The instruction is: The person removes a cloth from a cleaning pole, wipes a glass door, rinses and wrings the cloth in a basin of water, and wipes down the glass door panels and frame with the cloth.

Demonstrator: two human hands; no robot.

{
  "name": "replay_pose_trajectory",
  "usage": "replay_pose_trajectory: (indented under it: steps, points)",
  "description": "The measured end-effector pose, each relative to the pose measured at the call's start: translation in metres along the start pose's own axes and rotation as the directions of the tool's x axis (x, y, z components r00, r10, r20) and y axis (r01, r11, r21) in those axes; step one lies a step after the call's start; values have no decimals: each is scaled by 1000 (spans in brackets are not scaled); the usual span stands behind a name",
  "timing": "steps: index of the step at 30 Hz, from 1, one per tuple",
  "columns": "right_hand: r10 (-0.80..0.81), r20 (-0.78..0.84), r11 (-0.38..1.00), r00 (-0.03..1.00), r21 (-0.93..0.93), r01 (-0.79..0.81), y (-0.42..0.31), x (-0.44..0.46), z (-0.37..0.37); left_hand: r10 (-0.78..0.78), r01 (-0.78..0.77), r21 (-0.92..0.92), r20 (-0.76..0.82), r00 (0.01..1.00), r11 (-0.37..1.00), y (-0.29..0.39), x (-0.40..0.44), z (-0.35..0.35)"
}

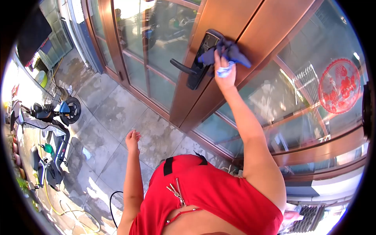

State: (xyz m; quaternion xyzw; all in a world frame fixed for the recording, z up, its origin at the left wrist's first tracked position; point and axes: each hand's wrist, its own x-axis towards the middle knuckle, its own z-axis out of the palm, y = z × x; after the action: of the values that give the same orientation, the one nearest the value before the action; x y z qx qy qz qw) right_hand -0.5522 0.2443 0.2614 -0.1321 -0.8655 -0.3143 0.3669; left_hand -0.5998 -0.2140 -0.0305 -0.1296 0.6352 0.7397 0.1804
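My right hand (226,74) is closed on a dark blue cloth (235,55) and presses it against the bronze-coloured door (231,19). The cloth lies beside and partly over the upper part of a black lock plate (207,45), hiding some of it. A black lever handle (182,66) sticks out to the left from that plate. Lower down, my left hand (133,140) hangs in the air over the paving, with loosely curled fingers and nothing visible in it.
Glass panes (156,47) flank the door's middle, and a red round decoration (340,86) is on the right pane. Grey paving tiles (113,105) cover the ground. To the left stand a scooter (51,160) and another two-wheeler (66,111); a yellow hose (58,211) lies near them.
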Motion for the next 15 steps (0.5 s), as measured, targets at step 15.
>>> replay_pose_trajectory:
  steps: [15]
  points:
    - [-231, -99, 835, 968, 490, 250, -29, 5, -53, -51, 36, 121, 128, 991, 992, -4, -37, 52]
